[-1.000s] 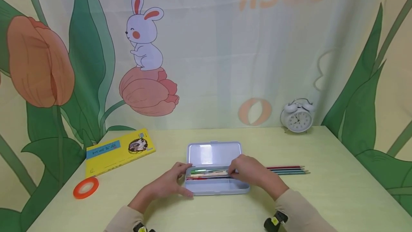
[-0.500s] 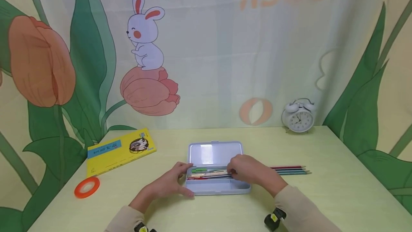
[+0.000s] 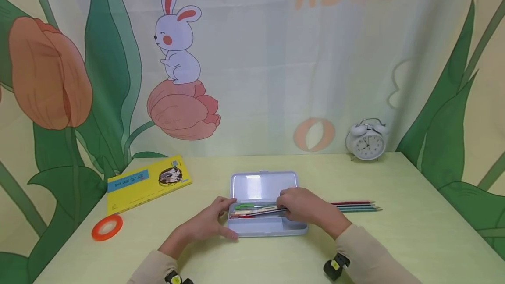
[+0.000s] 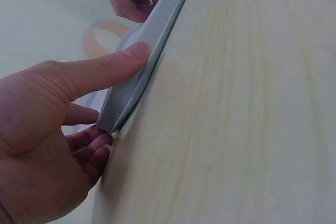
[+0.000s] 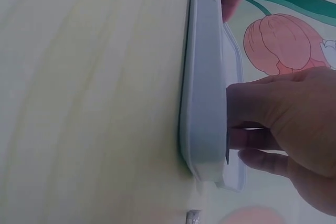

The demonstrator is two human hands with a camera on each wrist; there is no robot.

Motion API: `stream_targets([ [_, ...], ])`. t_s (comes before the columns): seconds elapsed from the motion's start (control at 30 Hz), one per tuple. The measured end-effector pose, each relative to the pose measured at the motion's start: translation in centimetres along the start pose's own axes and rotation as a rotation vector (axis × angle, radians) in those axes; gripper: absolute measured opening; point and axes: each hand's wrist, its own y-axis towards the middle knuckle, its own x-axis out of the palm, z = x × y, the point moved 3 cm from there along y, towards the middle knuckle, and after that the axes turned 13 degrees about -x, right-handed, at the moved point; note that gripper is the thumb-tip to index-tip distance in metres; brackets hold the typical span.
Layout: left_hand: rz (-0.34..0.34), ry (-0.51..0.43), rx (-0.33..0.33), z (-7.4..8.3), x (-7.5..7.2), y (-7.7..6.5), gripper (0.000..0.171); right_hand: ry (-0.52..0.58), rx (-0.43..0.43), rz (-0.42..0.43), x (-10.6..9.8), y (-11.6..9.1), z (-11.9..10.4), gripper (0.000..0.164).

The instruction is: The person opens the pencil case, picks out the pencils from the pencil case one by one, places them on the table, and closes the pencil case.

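Observation:
A pale blue pencil case [image 3: 260,230] lies with its lid [image 3: 262,186] folded back on the table. My left hand [image 3: 209,223] grips its left end, thumb on the front wall and fingers around the corner, as the left wrist view shows. Inside the case lie several pens, among them a green one [image 3: 245,206] and a red one [image 3: 240,216]. My right hand [image 3: 301,206] reaches into the right part of the case and pinches a dark slim pen [image 3: 270,211], which slants over the others. The pen's right end is mostly hidden by the fingers.
Several pencils [image 3: 355,207] lie just right of the case, points to the right. A yellow book [image 3: 147,192] and an orange tape roll [image 3: 106,227] are on the left. A white alarm clock [image 3: 368,143] stands at the back right, before a printed curtain.
The dark pen's right part has come up and now slants across the other pens. My right hand has shifted slightly left; the left hand stays on the case.

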Motion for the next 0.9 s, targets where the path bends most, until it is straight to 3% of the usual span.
stream_targets([
  [0.3,-0.001,0.001,0.016,-0.11,-0.03,-0.02,0.099,-0.095,0.103,-0.140,0.04,0.56,-0.99,0.008],
  [0.53,0.008,0.010,0.027,-0.11,-0.13,0.03,0.099,-0.108,0.063,-0.124,0.19,0.69,-0.90,0.015],
  [0.9,0.002,0.008,0.017,0.06,-0.11,-0.07,0.099,-0.145,0.039,-0.083,0.08,0.59,-1.02,0.010],
])
